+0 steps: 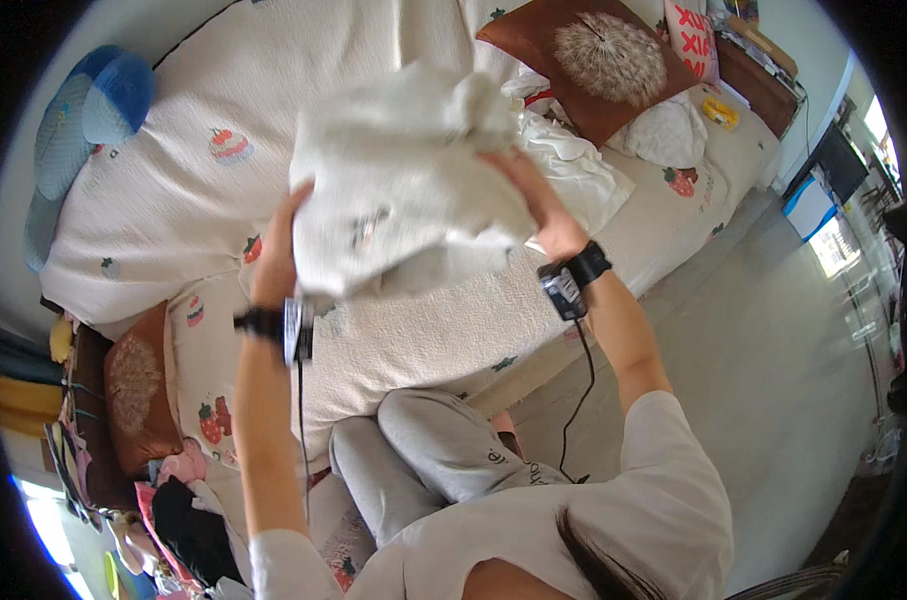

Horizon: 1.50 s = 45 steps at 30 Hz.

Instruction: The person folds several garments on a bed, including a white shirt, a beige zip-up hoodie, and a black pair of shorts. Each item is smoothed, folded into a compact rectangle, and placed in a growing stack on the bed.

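A bundle of white cloth (408,172), blurred by motion, is held up above the sofa seat between my two hands. My left hand (279,240) grips its left edge, and the fingers are partly hidden behind it. At the right side, my right hand (532,199) has hold of the same cloth. The bundle looks folded or gathered, with a small dark mark low on its front; whether it is a garment I cannot tell. Each wrist carries a black strap with a small cabled device.
A cream throw with strawberry motifs (423,337) covers the sofa. Brown dandelion cushions (611,67) lie at its ends, with white satiny fabric (573,165) near the right one. A blue plush toy (85,142) leans at left. Dark clothes (190,532) are piled lower left; grey floor (723,360) extends right.
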Motion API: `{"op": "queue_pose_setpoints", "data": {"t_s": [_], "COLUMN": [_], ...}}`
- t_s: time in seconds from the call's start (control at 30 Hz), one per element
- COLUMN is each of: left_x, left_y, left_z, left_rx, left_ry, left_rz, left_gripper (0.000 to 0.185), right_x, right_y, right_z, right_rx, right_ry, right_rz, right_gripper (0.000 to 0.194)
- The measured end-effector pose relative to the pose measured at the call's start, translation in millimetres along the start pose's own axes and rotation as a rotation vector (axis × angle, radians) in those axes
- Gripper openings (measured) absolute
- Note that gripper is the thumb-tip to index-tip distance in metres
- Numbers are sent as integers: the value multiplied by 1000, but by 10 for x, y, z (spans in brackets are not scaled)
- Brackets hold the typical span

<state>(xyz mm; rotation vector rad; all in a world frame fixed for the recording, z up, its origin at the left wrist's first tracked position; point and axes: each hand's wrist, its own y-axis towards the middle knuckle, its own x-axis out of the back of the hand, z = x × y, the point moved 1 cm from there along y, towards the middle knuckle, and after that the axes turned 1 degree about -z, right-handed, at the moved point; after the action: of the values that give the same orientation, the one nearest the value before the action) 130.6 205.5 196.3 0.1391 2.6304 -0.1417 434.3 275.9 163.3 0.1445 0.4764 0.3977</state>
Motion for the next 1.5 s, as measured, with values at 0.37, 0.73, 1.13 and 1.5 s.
{"op": "queue_pose_setpoints", "data": {"t_s": [0.37,0.73,1.13,1.5], "left_x": [-42,562,255,1221], "left_y": [502,-3031,-4195,-6631], "left_z": [1107,1415,1298,511], "left_rx": [71,-132,-580,-65], "left_ry": [398,-168,-221,1203], "left_rz": [-68,-590,-1014,-2263], "left_gripper": [58,36,26,76], "right_x": [1815,1583,2247,1282], "right_y": [91,74,2071,967], "right_z": [-563,35,-782,-99], "right_rx": [29,815,135,-96], "right_ry": [-252,-1688,-2183,-1156], "right_rz": [-655,-584,267,306], "right_gripper": [54,71,65,62]}}
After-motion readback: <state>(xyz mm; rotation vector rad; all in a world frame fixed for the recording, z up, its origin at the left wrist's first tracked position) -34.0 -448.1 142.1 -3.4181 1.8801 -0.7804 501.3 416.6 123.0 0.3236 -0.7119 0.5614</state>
